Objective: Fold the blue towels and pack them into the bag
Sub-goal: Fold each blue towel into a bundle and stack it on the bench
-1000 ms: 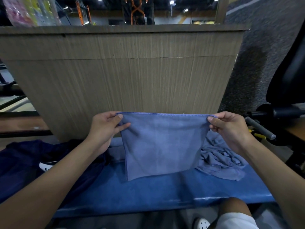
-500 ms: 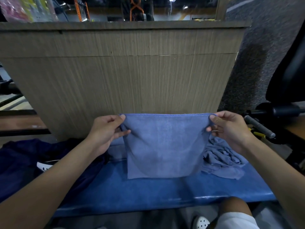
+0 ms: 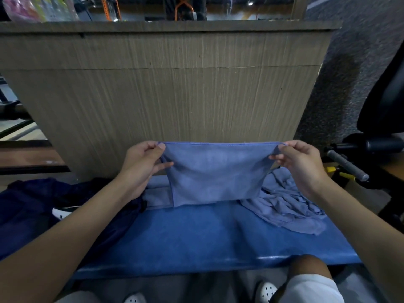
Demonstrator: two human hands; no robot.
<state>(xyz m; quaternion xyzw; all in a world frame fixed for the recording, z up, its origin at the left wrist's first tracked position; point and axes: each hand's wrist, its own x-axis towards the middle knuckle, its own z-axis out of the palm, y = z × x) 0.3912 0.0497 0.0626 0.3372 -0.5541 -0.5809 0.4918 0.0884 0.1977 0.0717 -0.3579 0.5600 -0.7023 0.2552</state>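
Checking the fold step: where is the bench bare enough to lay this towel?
Bare: the bench front middle, between the dark bag at left, crumpled towels at right and the near edge. Crowded: the back, where the held towel hangs from the left hand and right hand beside a flat towel.

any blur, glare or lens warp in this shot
Head view: dim overall; wide-angle warp bows the wooden counter; the towel, pinched by the left hand and right hand, looks slightly soft; a pale glare streak marks the blue bench at its front edge.
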